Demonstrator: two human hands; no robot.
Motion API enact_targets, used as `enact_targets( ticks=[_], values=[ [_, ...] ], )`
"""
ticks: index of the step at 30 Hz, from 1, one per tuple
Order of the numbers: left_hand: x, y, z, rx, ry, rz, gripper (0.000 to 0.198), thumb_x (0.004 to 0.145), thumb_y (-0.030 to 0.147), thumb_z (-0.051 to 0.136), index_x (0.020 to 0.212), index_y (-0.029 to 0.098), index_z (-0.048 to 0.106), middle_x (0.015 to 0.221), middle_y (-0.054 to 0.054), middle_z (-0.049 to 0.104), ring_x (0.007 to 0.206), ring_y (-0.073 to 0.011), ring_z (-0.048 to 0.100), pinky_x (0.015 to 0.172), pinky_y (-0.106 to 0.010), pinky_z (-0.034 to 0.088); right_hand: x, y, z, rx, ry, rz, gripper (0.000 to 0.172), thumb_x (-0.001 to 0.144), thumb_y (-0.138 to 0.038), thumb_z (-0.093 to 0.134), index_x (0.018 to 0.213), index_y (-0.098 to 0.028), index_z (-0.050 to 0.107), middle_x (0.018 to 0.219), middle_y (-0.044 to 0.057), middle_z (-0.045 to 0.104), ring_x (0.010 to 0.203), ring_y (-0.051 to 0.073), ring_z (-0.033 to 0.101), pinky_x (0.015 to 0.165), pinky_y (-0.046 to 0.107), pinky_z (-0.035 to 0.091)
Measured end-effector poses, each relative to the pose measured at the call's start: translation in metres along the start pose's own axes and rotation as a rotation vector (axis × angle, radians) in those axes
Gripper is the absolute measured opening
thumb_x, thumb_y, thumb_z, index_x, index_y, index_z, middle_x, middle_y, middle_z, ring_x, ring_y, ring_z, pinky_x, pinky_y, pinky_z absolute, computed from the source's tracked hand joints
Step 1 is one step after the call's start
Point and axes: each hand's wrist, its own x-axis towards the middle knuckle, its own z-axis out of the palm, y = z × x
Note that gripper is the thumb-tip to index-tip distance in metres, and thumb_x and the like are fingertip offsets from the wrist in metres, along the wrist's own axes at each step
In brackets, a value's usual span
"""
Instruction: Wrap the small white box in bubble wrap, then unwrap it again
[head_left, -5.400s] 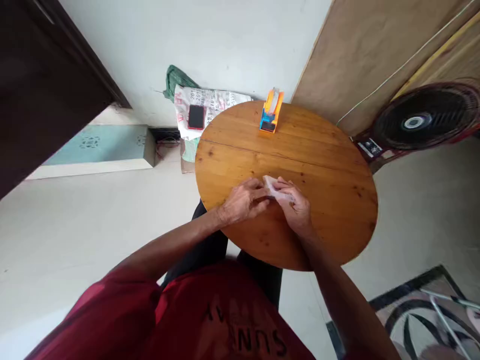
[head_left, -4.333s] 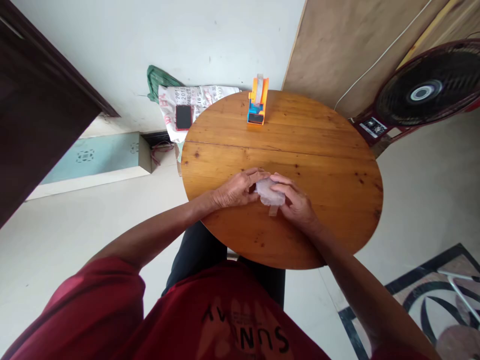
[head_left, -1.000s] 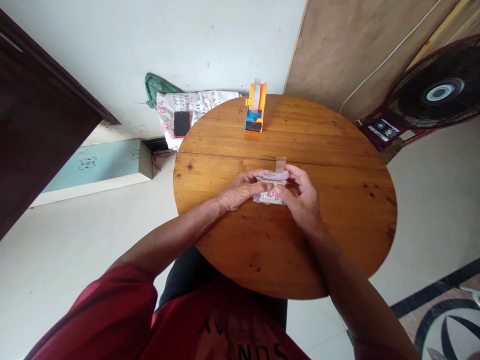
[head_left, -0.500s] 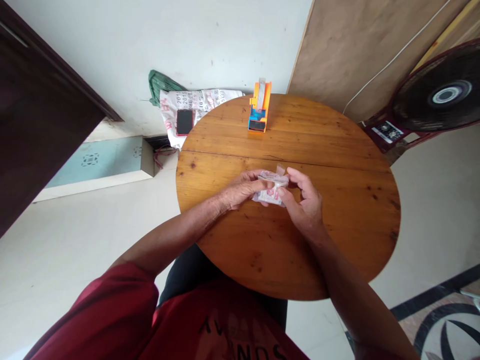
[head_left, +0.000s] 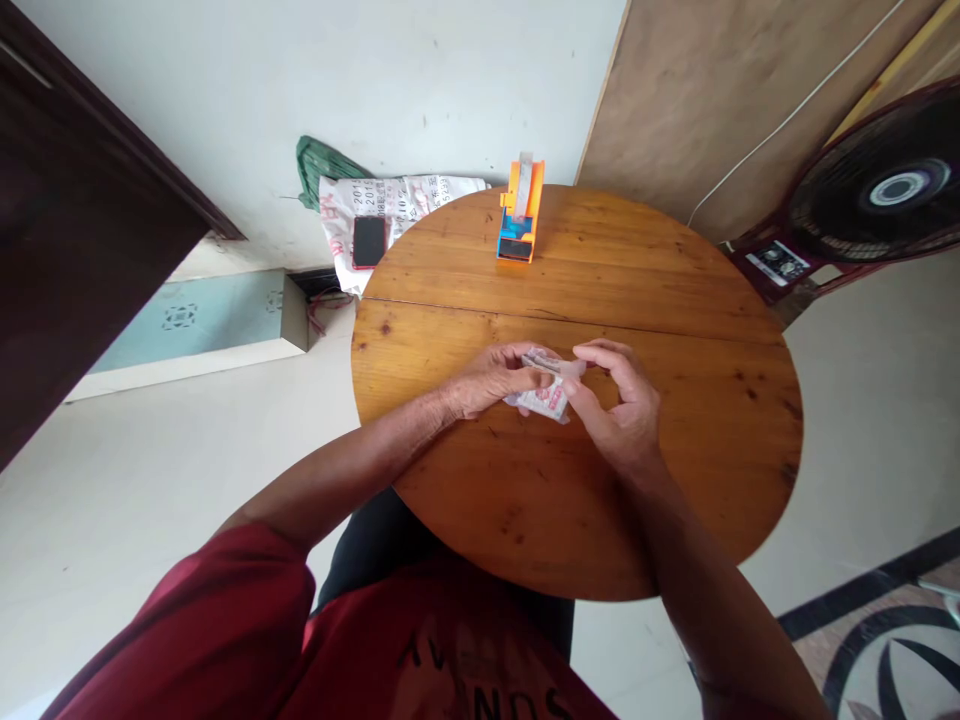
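A small folded clear packet (head_left: 547, 398) with red print rests on the round wooden table (head_left: 675, 330), held between both hands. My left hand (head_left: 491, 378) grips its left side with the fingers curled over the top. My right hand (head_left: 622, 410) pinches its right side, thumb and fingers pressed on the packet. A strip of clear tape sticks out at the packet's top edge under my right fingers. An orange and blue tape dispenser (head_left: 520, 213) stands apart at the far edge of the table.
Beyond the table's far left edge a printed white sack (head_left: 405, 200) holds a dark phone (head_left: 368, 241), with green cloth (head_left: 319, 170) behind. A floor fan (head_left: 885, 190) stands at the right. A dark door (head_left: 82, 220) is at the left.
The tape strip that stood up above the packet one second ago has been folded down onto it. My right hand slid slightly right and lower; the packet stayed in both hands.
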Motion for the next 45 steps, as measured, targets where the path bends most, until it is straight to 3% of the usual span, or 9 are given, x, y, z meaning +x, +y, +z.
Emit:
enact_targets(
  ticks=[7, 17, 24, 31, 38, 45],
  values=[
    [-0.0016, -0.0012, 0.0014, 0.069, -0.069, 0.029, 0.046, 0.071, 0.044, 0.086, 0.104, 0.016, 0.069, 0.084, -0.001, 0.067, 0.068, -0.0091, 0.06, 0.063, -0.02, 0.047, 0.0022, -0.0014, -0.0011, -0.078, 0.043, -0.027, 0.01, 0.089, -0.022, 0.065, 0.093, -0.027, 0.073, 0.102, 0.004, 0.072, 0.096, 0.023, 0.068, 0.091, 0.046, 0.051],
    [0.0003, -0.0053, 0.0001, 0.081, -0.066, 0.035, 0.049, 0.071, 0.044, 0.087, 0.106, 0.017, 0.067, 0.086, 0.0, 0.066, 0.072, -0.0098, 0.061, 0.067, -0.022, 0.048, 0.0023, -0.0027, -0.0067, -0.076, 0.001, 0.02, 0.012, 0.093, -0.026, 0.064, 0.089, -0.028, 0.076, 0.094, 0.002, 0.075, 0.089, 0.022, 0.07, 0.088, 0.044, 0.049],
    [0.0017, -0.0047, -0.001, 0.069, 0.013, 0.038, 0.056, 0.065, 0.046, 0.09, 0.106, 0.016, 0.066, 0.084, 0.001, 0.067, 0.071, -0.0093, 0.062, 0.064, -0.021, 0.05, 0.0005, -0.0043, -0.0038, -0.074, -0.028, -0.006, 0.015, 0.093, -0.026, 0.064, 0.093, -0.029, 0.078, 0.095, 0.002, 0.076, 0.089, 0.022, 0.07, 0.087, 0.045, 0.049],
    [0.0025, -0.004, -0.002, 0.04, 0.054, 0.01, 0.059, 0.064, 0.055, 0.088, 0.104, 0.016, 0.068, 0.09, -0.004, 0.07, 0.077, -0.0148, 0.068, 0.058, -0.02, 0.053, -0.001, -0.0038, -0.0011, -0.077, -0.034, -0.042, 0.015, 0.094, -0.026, 0.064, 0.095, -0.03, 0.078, 0.096, 0.002, 0.077, 0.09, 0.022, 0.071, 0.088, 0.045, 0.048],
    [0.0026, -0.0043, -0.0013, -0.009, 0.051, -0.005, 0.058, 0.068, 0.058, 0.085, 0.103, 0.015, 0.069, 0.085, -0.004, 0.071, 0.073, -0.0141, 0.068, 0.057, -0.021, 0.054, -0.0002, 0.0002, -0.0017, -0.228, -0.067, -0.205, 0.019, 0.093, -0.023, 0.063, 0.101, -0.034, 0.077, 0.101, 0.0, 0.077, 0.085, 0.021, 0.069, 0.086, 0.045, 0.046],
    [0.0019, -0.0037, -0.0026, 0.025, 0.02, 0.011, 0.049, 0.075, 0.058, 0.079, 0.095, 0.015, 0.07, 0.087, -0.004, 0.068, 0.077, -0.0137, 0.067, 0.056, -0.019, 0.055, -0.003, 0.0008, -0.0038, -0.35, -0.123, -0.292, 0.031, 0.09, -0.019, 0.062, 0.115, -0.034, 0.072, 0.109, 0.002, 0.074, 0.098, 0.025, 0.065, 0.089, 0.045, 0.043]
  ],
)
